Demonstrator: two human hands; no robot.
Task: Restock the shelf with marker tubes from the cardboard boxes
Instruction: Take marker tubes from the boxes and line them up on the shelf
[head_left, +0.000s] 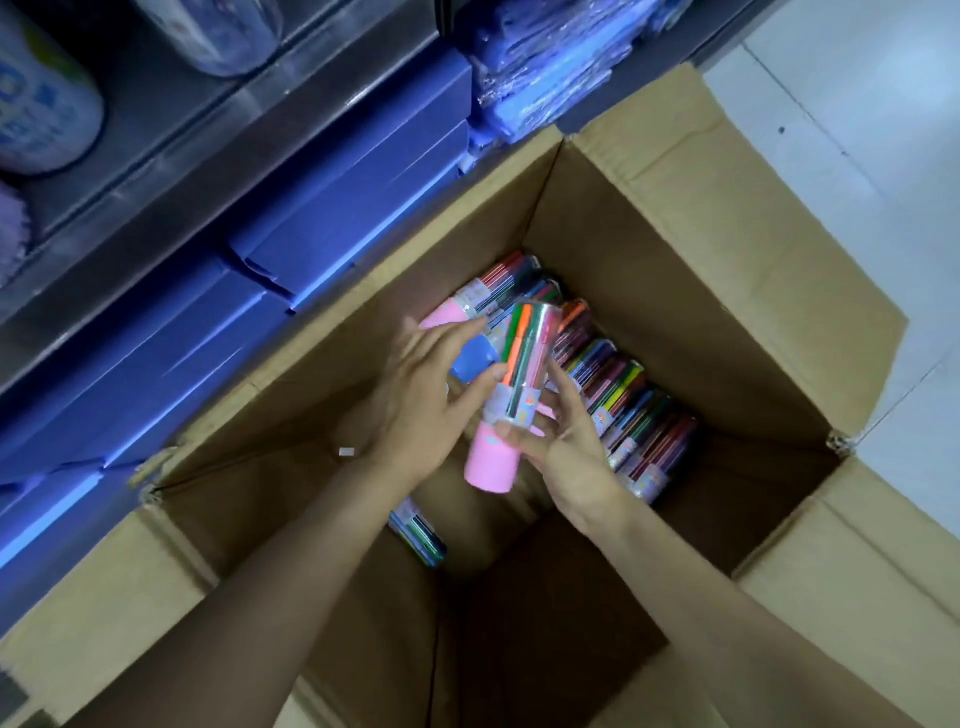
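Observation:
An open cardboard box (675, 322) stands on the floor below me, with several marker tubes (628, 400) lying in a row along its right side. Both my hands are inside the box. My right hand (566, 447) pinches a clear marker tube with a pink cap (511, 415) near its cap end. My left hand (421, 400) has its fingers curled round the same tube from the left, and a blue-capped tube (470, 358) sits against its palm. Another pink-capped tube (457, 312) lies just beyond the left fingers. One more tube (418, 532) lies on the box floor under my left forearm.
The shelf unit (249, 130) rises along the left, its lower levels packed with blue boxes (353, 208) and wrapped blue packets (540, 78). Rounded containers (47, 114) stand on an upper level. White floor tiles (857, 104) lie to the right of the box flaps.

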